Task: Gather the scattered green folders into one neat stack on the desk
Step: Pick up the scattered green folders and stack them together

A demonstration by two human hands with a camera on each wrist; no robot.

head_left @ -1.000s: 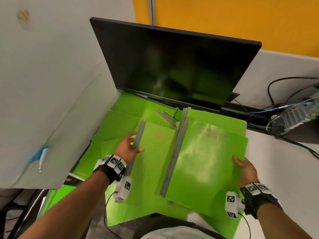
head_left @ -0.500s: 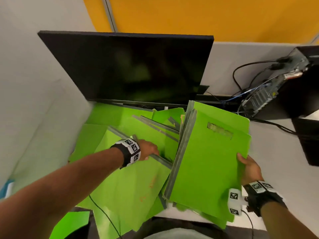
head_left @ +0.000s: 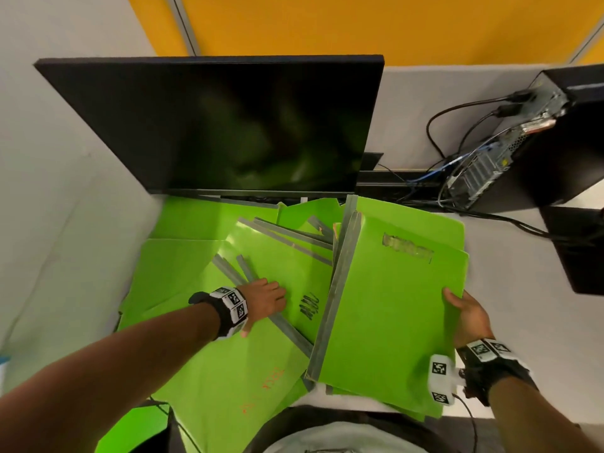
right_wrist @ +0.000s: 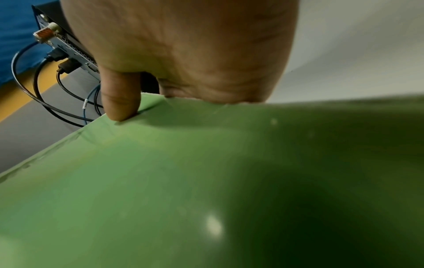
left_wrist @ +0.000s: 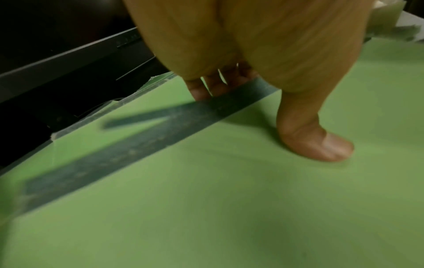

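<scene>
Green folders (head_left: pixel 209 364) lie fanned across the desk (head_left: pixel 510 308) just in front of the monitor (head_left: pixel 228 125), their grey spines pointing different ways; some overhang the desk's near edge below the monitor. To the right of that spread, still in front of the monitor's right end, sits a squarer stack (head_left: pixel 389 308) of several folders with grey spines along its left side and a torn label patch near its far edge. The left hand (head_left: pixel 266 297) rests palm down on a folder in the loose spread, in front of the monitor's middle; the left wrist view shows its fingers (left_wrist: pixel 201 90) close together with their tips at the edge of a grey spine (left_wrist: pixel 128 148), and the thumb (left_wrist: pixel 319 145) set apart, pressing flat on the green cover. Whether the fingertips hook under the spine cannot be told. The right hand (head_left: pixel 469 313) holds the right edge of the stack: the thumb (right_wrist: pixel 120 98) lies on top of the upper cover, while the fingers go out of sight beneath it. A computer case (head_left: pixel 536 142) with cables (head_left: pixel 457 125) plugged into its back stands to the right of the monitor, well apart from the folders.
</scene>
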